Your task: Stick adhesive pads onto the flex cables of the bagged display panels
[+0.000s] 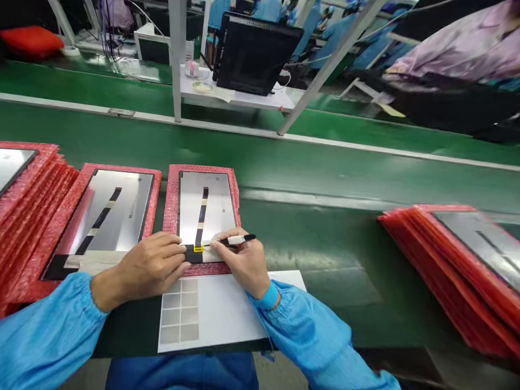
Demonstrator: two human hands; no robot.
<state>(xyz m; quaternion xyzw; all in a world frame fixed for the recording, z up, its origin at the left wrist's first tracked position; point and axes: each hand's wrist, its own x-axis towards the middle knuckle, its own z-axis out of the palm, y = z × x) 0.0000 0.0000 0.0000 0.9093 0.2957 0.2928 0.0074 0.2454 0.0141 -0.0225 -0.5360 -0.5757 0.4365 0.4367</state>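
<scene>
In front of me a display panel point(219, 208) with a silver back lies on a red bubble-wrap sleeve point(172, 200). A black flex cable point(201, 216) runs down it to a small yellow-framed piece point(198, 249) on the black lower edge. My right hand point(246, 265) is closed around a slim white-and-black pen-like tool point(238, 239), its thin tip pointing left at the yellow-framed piece. My left hand point(152, 265) rests at the panel's lower left corner, fingers curled together close to the yellow-framed piece. What its fingertips hold, if anything, is hidden.
A second panel point(122, 216) on red wrap lies to the left, beside a stack of red sleeves point(36, 216). Another stack point(439, 271) stands at the right. Under my wrists is a white sheet point(231, 319) with grey squares. A monitor point(260, 51) stands behind the green bench.
</scene>
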